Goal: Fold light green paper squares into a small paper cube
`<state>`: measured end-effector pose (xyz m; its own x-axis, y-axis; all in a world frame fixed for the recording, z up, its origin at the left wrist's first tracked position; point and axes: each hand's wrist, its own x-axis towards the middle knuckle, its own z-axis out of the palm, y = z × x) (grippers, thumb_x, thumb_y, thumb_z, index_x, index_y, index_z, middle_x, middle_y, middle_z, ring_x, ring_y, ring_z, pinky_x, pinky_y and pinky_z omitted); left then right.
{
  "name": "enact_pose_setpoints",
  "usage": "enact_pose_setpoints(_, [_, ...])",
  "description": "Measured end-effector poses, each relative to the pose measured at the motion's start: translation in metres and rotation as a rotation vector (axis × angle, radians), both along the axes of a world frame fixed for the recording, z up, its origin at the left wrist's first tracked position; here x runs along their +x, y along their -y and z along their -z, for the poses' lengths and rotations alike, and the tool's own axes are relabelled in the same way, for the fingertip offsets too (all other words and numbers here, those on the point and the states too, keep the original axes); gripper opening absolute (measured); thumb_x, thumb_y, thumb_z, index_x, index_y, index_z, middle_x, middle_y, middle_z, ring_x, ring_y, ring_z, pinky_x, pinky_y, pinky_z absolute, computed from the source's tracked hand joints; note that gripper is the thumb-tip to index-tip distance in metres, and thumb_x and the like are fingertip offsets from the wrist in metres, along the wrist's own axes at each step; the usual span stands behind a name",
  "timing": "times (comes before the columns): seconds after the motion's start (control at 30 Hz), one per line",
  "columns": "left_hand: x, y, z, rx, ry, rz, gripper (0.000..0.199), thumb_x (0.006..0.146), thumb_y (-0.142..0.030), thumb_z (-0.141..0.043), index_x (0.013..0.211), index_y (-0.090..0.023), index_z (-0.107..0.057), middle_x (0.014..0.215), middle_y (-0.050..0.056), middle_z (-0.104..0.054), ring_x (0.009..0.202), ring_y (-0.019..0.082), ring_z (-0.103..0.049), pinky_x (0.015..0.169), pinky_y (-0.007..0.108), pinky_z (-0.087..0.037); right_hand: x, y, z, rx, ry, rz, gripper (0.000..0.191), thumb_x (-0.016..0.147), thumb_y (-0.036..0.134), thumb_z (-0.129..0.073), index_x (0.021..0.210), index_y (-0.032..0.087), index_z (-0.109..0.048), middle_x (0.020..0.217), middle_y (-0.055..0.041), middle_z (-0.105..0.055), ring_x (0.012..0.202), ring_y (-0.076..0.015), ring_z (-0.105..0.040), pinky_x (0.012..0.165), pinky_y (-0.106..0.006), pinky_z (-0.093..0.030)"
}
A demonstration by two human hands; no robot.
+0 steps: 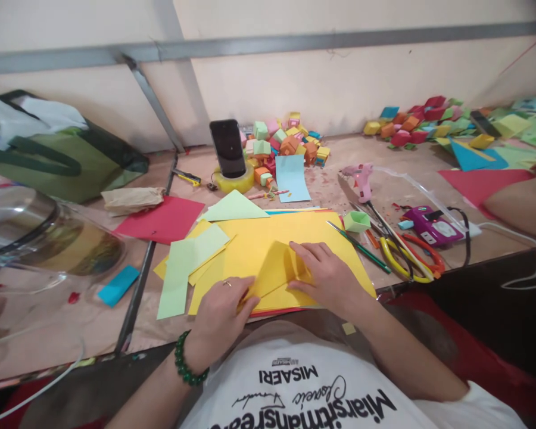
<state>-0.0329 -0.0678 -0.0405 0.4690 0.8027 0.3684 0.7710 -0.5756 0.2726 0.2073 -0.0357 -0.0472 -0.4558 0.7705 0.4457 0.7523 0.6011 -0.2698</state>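
Observation:
A yellow paper sheet (274,271), partly folded over, is between my two hands above larger yellow sheets (245,235) stacked at the table's front. My left hand (221,313) pinches its lower left corner between thumb and fingers. At its right side, my right hand (324,274) grips the raised edge, with the thumb below and the fingers above. Light green strips (173,286) lie left of the stack. A green pencil (361,249) and a small light green paper box (356,221) are just beyond my right hand.
Scissors with yellow and orange handles (399,262), a pink glue gun (363,182) and a purple power strip (433,226) lie right. A phone (228,149) stands in a tape roll (234,180). Folded paper cubes (288,146) pile behind. A glass jug (67,238) stands left. Another person's arm (522,196) reaches in.

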Motion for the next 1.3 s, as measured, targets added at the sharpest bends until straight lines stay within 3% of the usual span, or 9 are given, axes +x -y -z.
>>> enact_pose_setpoints(0.1, [0.006, 0.006, -0.013, 0.225, -0.014, 0.111, 0.017, 0.086, -0.009, -0.045, 0.088, -0.016, -0.06, 0.071, 0.004, -0.063, 0.065, 0.017, -0.055, 0.06, 0.03, -0.041, 0.001, 0.002, -0.012, 0.139, -0.128, -0.099, 0.051, 0.089, 0.027, -0.05, 0.137, 0.015, -0.038, 0.129, -0.0173, -0.053, 0.123, -0.03, -0.045, 0.098, -0.05, -0.045])
enact_pose_setpoints(0.2, [0.013, 0.011, -0.023, 0.37, -0.081, 0.141, 0.014, 0.083, -0.007, -0.048, 0.088, -0.013, -0.061, 0.066, 0.004, -0.062, 0.061, 0.018, -0.052, 0.06, 0.033, -0.037, 0.004, 0.006, -0.021, 0.222, -0.158, -0.267, 0.03, 0.09, 0.02, -0.046, 0.118, 0.019, -0.055, 0.121, -0.0131, -0.06, 0.12, -0.0273, -0.048, 0.096, -0.047, -0.046])
enact_pose_setpoints(0.3, [0.014, 0.012, -0.024, 0.278, -0.093, 0.142, 0.013, 0.082, -0.013, -0.05, 0.087, -0.015, -0.062, 0.077, 0.007, -0.068, 0.075, 0.021, -0.059, 0.075, 0.038, -0.039, 0.008, 0.007, -0.015, 0.244, -0.185, -0.352, 0.019, 0.091, 0.017, -0.045, 0.1, 0.019, -0.061, 0.104, -0.0114, -0.069, 0.106, -0.0241, -0.057, 0.086, -0.041, -0.052])
enact_pose_setpoints(0.4, [0.008, 0.01, -0.019, 0.11, -0.085, 0.179, 0.029, 0.081, -0.021, -0.051, 0.108, -0.016, -0.061, 0.106, 0.008, -0.07, 0.101, 0.026, -0.06, 0.097, 0.045, -0.031, 0.012, 0.008, 0.001, 0.161, -0.275, -0.388, 0.024, 0.095, 0.029, -0.042, 0.101, 0.016, -0.062, 0.102, -0.0142, -0.07, 0.098, -0.0225, -0.062, 0.084, -0.041, -0.053])
enact_pose_setpoints(0.5, [-0.003, 0.005, -0.014, 0.009, -0.082, 0.23, 0.039, 0.081, -0.024, -0.053, 0.119, -0.02, -0.056, 0.114, 0.006, -0.069, 0.108, 0.025, -0.059, 0.103, 0.044, -0.027, 0.018, 0.011, 0.015, 0.029, -0.369, -0.395, 0.026, 0.095, 0.034, -0.045, 0.102, 0.016, -0.062, 0.104, -0.0153, -0.069, 0.098, -0.0203, -0.064, 0.087, -0.039, -0.053])
enact_pose_setpoints(0.83, [-0.007, -0.01, -0.022, -0.28, -0.209, 0.318, 0.047, 0.077, -0.031, -0.067, 0.121, -0.02, -0.055, 0.121, 0.01, -0.064, 0.108, 0.025, -0.06, 0.094, 0.044, -0.043, 0.038, 0.025, 0.015, -0.156, -0.113, -0.284, 0.027, 0.084, 0.014, -0.053, 0.108, 0.018, -0.064, 0.114, -0.0124, -0.068, 0.117, -0.0251, -0.058, 0.095, -0.049, -0.048])
enact_pose_setpoints(1.03, [-0.005, -0.016, -0.018, -0.258, -0.073, 0.22, 0.027, 0.089, -0.022, -0.044, 0.109, -0.021, -0.063, 0.103, 0.007, -0.072, 0.094, 0.02, -0.065, 0.083, 0.033, -0.046, 0.039, 0.028, 0.008, -0.275, -0.185, -0.248, 0.03, 0.087, 0.012, -0.045, 0.109, 0.019, -0.064, 0.115, -0.0098, -0.068, 0.118, -0.0205, -0.057, 0.098, -0.042, -0.048])
enact_pose_setpoints(1.17, [-0.001, -0.029, -0.017, -0.391, -0.01, 0.037, 0.024, 0.088, -0.03, -0.044, 0.083, -0.02, -0.066, 0.074, 0.002, -0.071, 0.067, 0.016, -0.063, 0.06, 0.025, -0.042, 0.033, 0.021, 0.005, -0.305, -0.222, -0.082, 0.021, 0.093, 0.027, -0.045, 0.09, 0.02, -0.065, 0.092, -0.008, -0.073, 0.093, -0.0197, -0.067, 0.081, -0.033, -0.054])
enact_pose_setpoints(1.3, [0.006, -0.049, -0.019, -0.523, -0.006, -0.106, 0.031, 0.082, -0.037, -0.049, 0.057, -0.019, -0.047, 0.052, -0.002, -0.054, 0.05, 0.012, -0.048, 0.051, 0.023, -0.031, 0.031, 0.005, 0.0, -0.312, -0.051, 0.244, 0.018, 0.088, 0.035, -0.052, 0.078, 0.021, -0.058, 0.067, -0.0016, -0.065, 0.06, -0.0172, -0.062, 0.055, -0.027, -0.045])
